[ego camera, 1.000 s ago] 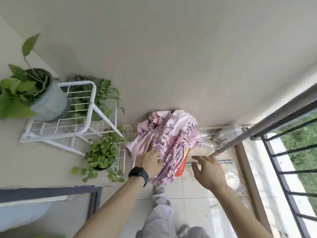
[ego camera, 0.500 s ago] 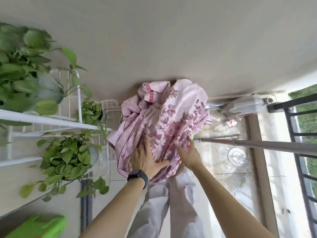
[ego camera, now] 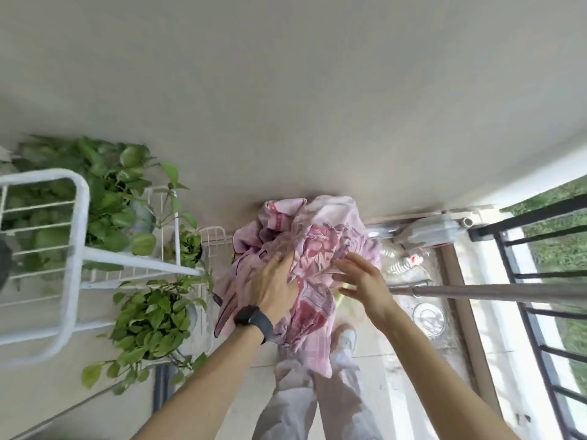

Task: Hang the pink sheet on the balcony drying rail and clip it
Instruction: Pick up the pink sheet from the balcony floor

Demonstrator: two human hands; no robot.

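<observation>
Sheet location: We find the pink floral fabric sheet (ego camera: 313, 249), bunched into a loose bundle, in front of the body near the wall. It is not yet on the rail.
Left hand: The left hand (ego camera: 273, 282), which wears a black wrist band (ego camera: 254, 322), lies on the bundle's left face. Its fingers are curled into the folds, so we read this as a grip on the cloth.
Right hand: The right hand (ego camera: 362, 281) has its fingers straight and spread. The fingertips touch the bundle's right edge, and the hand holds nothing.
Drying rail: The grey metal drying rail (ego camera: 482, 292) runs in from the right. Its free end is just beside the right wrist.
Change: One second ago the right hand was off the cloth, reaching toward the rail end. It has since come to the bundle, and its fingers have now splayed out.
Meaning: We judge the pick-up to be in progress. An edge must still be found and spread before draping and clipping.
Surroundings: A white wire plant stand (ego camera: 76, 236) and green leafy potted plants (ego camera: 152, 315) stand to the left. The black barred balcony railing (ego camera: 540, 274) is to the right.
</observation>
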